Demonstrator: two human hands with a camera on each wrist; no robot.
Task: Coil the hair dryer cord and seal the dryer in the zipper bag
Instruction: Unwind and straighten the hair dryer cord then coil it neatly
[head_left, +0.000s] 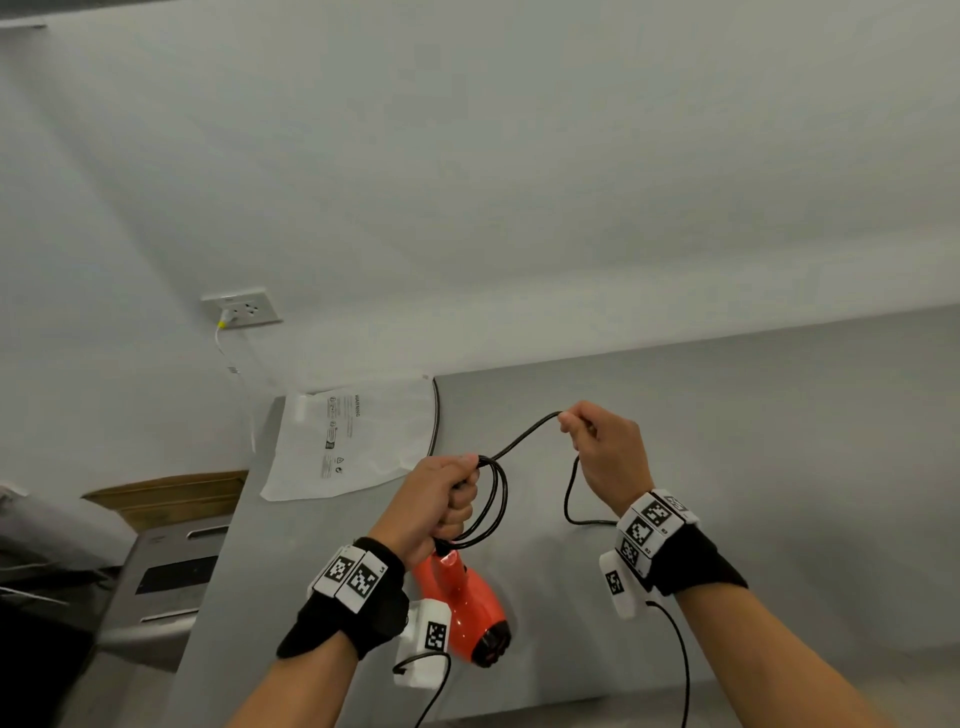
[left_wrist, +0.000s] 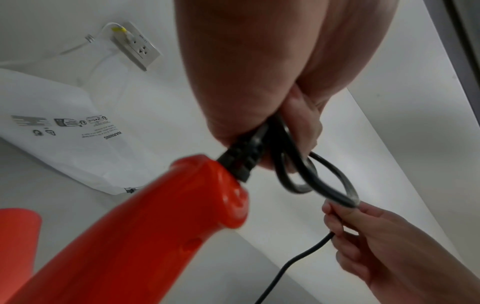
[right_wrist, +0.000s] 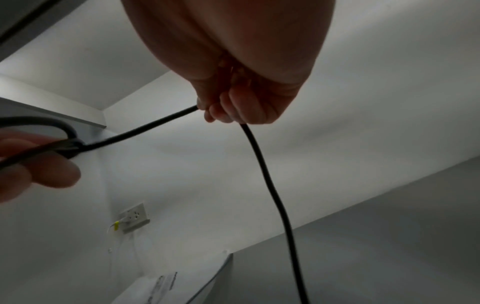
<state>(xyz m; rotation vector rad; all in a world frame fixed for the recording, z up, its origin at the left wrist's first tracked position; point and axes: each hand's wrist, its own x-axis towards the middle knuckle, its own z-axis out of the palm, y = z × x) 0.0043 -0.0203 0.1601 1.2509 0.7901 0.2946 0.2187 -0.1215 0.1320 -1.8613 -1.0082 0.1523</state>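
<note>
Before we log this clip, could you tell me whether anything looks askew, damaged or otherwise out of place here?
Nothing looks damaged or spilled. The zipper bag lies flat but overhangs the grey table's left edge. The left hand grips cord loops above the orange hair dryer; the right hand pinches the cord.

- Grey table (head_left: 727, 441): flat, matte, set against the white wall.
- White zipper bag (head_left: 358, 441): lies flat at the far left corner, printed warning side up, one edge overhanging the table's left side.
</note>
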